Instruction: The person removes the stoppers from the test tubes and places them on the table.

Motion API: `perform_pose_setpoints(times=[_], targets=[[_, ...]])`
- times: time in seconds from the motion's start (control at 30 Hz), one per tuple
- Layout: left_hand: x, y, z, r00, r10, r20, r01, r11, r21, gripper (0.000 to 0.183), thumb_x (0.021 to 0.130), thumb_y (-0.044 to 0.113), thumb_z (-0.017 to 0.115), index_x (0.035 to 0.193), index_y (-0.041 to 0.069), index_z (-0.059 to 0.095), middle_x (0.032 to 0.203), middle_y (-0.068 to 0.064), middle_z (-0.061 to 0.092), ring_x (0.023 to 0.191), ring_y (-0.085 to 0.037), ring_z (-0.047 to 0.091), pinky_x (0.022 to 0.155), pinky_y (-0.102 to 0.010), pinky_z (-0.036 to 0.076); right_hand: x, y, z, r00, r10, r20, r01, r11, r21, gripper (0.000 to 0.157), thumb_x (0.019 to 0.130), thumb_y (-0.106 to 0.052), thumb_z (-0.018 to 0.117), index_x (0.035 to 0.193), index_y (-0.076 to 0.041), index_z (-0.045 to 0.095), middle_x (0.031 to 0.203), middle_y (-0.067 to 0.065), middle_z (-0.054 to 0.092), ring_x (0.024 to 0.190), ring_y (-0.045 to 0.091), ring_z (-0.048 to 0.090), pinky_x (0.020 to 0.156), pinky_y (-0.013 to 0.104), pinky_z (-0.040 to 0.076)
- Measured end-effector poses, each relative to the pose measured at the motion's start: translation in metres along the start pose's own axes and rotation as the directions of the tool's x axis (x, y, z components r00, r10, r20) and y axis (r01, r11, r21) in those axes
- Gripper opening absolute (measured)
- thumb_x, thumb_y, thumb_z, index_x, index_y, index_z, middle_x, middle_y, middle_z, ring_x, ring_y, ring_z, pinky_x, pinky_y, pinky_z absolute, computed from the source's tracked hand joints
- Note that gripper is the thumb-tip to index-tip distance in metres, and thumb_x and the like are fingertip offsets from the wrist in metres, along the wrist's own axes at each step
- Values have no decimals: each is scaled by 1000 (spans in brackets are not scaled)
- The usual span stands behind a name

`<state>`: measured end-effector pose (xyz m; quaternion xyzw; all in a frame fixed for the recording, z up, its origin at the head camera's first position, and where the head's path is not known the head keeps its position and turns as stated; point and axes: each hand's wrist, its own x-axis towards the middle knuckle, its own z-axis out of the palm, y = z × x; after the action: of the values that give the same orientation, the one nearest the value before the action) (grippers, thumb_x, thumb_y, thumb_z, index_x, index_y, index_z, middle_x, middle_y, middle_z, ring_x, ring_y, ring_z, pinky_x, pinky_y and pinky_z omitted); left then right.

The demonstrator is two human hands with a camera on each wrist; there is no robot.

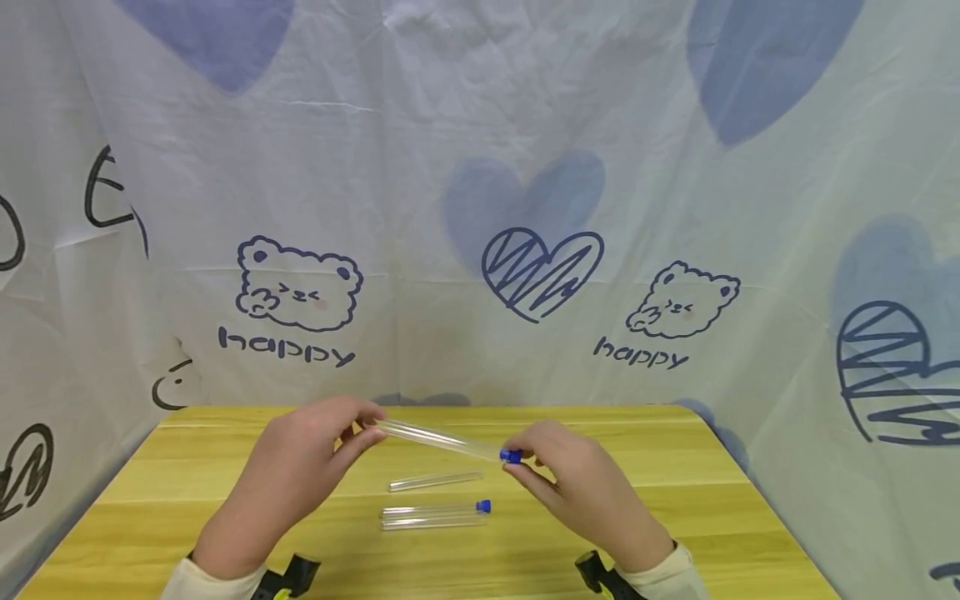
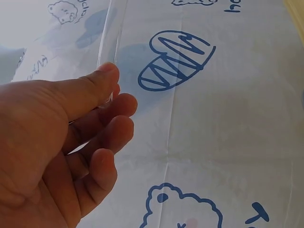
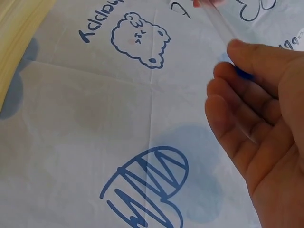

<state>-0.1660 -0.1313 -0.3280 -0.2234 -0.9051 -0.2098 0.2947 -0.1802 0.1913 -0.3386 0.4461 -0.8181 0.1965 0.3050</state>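
Note:
Between the two hands a clear test tube [image 1: 438, 437] is held up over the table, sloping slightly down to the right. My left hand [image 1: 311, 454] pinches its closed end between thumb and fingers; the left wrist view shows the tube [image 2: 110, 40] rising from that grip. At the other end sits a blue stopper [image 1: 511, 456], which my right hand [image 1: 573, 475] pinches between thumb and index finger. In the right wrist view the blue stopper [image 3: 243, 72] is mostly hidden behind the thumb and fingers.
On the wooden table [image 1: 615, 429] lie an unstoppered test tube [image 1: 435, 481], a tube with a blue stopper [image 1: 483, 506] nearer the front, and another open tube [image 1: 431, 523] alongside it. A printed cloth [image 1: 420, 333] hangs behind the table and at its sides.

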Motion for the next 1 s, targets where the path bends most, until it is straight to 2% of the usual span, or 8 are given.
perform_pose_setpoints(times=[0.13,0.33,0.6,0.83,1.0], targets=[[0,1,1,1000,-4,10,4,1000,-14,14,91,25,81,103,21,76,90,15,69,75,-1,60,62,-23,51,-1,0,0,997,43,-60,-44,999,-21,14,98,-21,74,107,-10,71,99,-3,72,84,8,66,74,18,57],[0,2,4,1000,7,14,-7,1000,-22,15,90,26,82,103,21,76,88,16,70,74,1,62,61,-22,51,0,1,0,991,63,-121,-67,997,-31,14,96,-17,75,108,-9,72,99,-2,72,84,9,66,72,19,57],[0,2,6,1000,17,12,-17,1000,-19,14,90,26,82,103,22,76,87,17,70,73,3,61,60,-22,51,0,2,1,990,49,-132,-55,998,-41,14,100,-23,71,107,-10,72,97,-2,72,84,9,66,70,17,56],[0,1,6,1000,16,16,-15,1000,-18,14,91,26,81,104,22,76,86,17,69,72,3,59,59,-21,49,0,2,0,990,75,-118,-81,996,-46,24,105,-33,63,106,-11,72,96,-3,71,83,7,65,68,15,54],[0,2,6,1000,15,16,-14,1000,-19,14,91,26,81,104,22,76,86,18,68,72,3,59,59,-21,49,1,2,1,988,64,-142,-73,996,-57,14,95,-19,77,105,-11,72,93,-4,71,81,7,64,66,17,53]])
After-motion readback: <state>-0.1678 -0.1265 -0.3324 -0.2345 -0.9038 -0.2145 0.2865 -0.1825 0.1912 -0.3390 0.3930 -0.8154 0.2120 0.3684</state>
